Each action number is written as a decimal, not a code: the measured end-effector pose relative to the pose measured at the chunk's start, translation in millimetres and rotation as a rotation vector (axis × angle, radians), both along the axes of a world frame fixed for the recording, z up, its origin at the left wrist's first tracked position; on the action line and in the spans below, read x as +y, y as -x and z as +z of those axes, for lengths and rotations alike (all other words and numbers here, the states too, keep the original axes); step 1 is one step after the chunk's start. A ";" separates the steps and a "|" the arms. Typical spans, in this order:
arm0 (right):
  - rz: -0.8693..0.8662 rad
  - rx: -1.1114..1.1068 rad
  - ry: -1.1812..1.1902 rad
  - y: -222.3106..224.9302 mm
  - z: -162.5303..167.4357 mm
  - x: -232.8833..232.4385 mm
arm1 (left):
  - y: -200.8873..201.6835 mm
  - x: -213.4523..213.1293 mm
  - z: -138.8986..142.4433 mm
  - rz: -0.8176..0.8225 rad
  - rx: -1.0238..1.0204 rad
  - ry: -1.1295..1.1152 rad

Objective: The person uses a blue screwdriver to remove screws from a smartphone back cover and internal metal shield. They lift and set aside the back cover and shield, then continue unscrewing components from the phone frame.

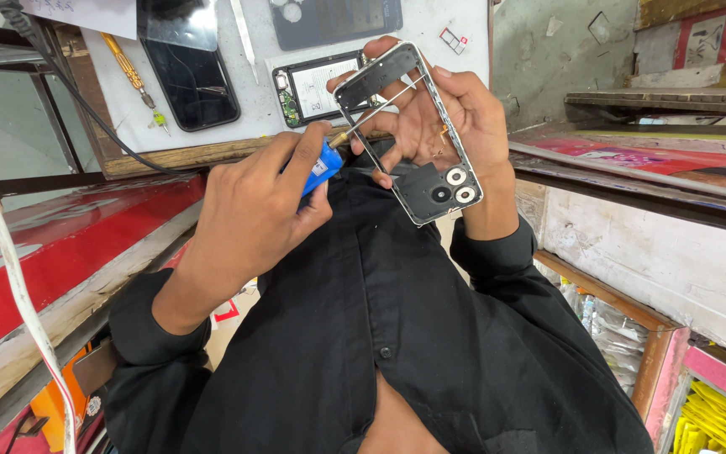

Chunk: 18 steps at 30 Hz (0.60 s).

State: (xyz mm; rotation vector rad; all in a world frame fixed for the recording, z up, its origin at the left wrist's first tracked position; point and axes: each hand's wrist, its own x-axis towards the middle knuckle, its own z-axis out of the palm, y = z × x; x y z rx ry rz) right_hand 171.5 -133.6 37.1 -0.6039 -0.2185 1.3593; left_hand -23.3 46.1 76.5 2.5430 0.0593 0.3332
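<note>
My left hand [249, 202] grips a screwdriver by its blue handle [326, 164]. Its thin metal shaft [377, 112] reaches across the open middle of a phone frame. My right hand [468, 113] holds that phone frame [430, 192] up in front of my chest, fingers wrapped behind it. The frame is a silver-edged rectangle with a dark camera block and two round lens rings at its lower end. The screwdriver tip lies near the frame's upper right edge, close to my right fingers.
A white work mat [254, 105] carries an opened phone with its circuit board exposed [317, 87], a black phone [191, 76], a yellow-handled screwdriver [130, 74] and a dark panel [334, 18]. A black cable [86, 113] crosses the mat. A red board [69, 244] lies left, and shelves [649, 101] stand right.
</note>
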 end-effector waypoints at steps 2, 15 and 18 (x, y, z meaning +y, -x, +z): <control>0.009 0.000 -0.004 -0.7 0.2 0.4 | 0.0 0.0 0.4 -0.001 0.004 0.005; 0.009 0.013 -0.009 -1.2 0.1 -0.9 | -1.8 6.0 4.7 -0.044 0.007 -0.004; 0.013 -0.006 -0.013 -2.2 0.4 -0.9 | -3.0 5.4 4.7 -0.040 0.005 -0.002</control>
